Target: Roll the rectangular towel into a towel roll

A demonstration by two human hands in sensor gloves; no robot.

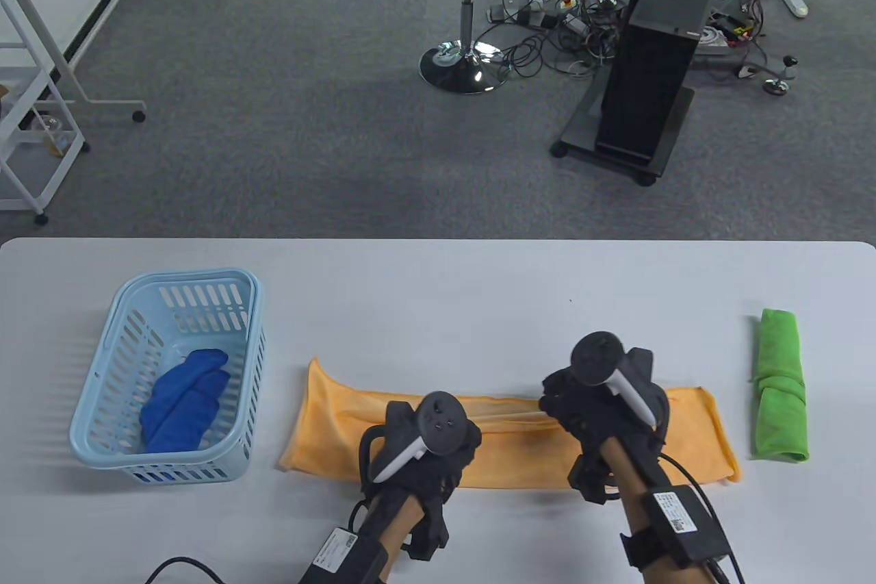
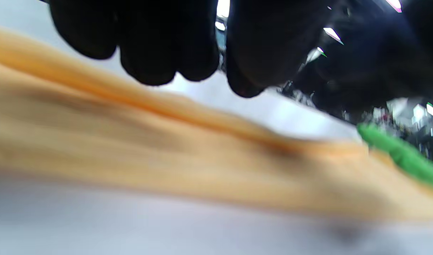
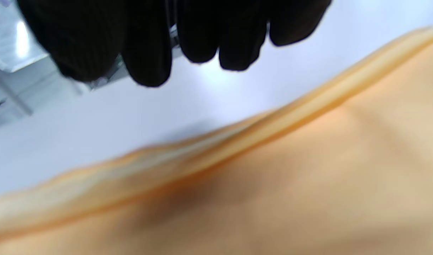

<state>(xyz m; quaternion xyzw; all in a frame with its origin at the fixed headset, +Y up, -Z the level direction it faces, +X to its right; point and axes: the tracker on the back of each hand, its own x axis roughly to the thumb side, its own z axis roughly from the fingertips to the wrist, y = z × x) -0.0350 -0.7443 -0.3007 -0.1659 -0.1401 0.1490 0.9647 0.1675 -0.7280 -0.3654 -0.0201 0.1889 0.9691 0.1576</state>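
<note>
- The left hand [image 1: 428, 450] is over the middle of the orange towel [image 1: 520, 457], near the front edge of the table [image 1: 438, 276]. In the left wrist view its fingers [image 2: 159, 49] hang curled just above the cloth, and I cannot tell if they hold it
- The right hand [image 1: 602, 399] is over the towel's back edge, more to the right. In the right wrist view its fingers [image 3: 209, 35] hang above the towel's folded edge, and I cannot tell if they grip it
- The orange towel lies as a long flat strip, side to side, near the front edge of the table. It is not a roll yet
- A green towel roll [image 1: 780, 385] lies near the table's right edge, apart from the orange towel
- A light blue basket [image 1: 102, 420] sits near the left edge with a blue cloth [image 1: 185, 399] inside
</note>
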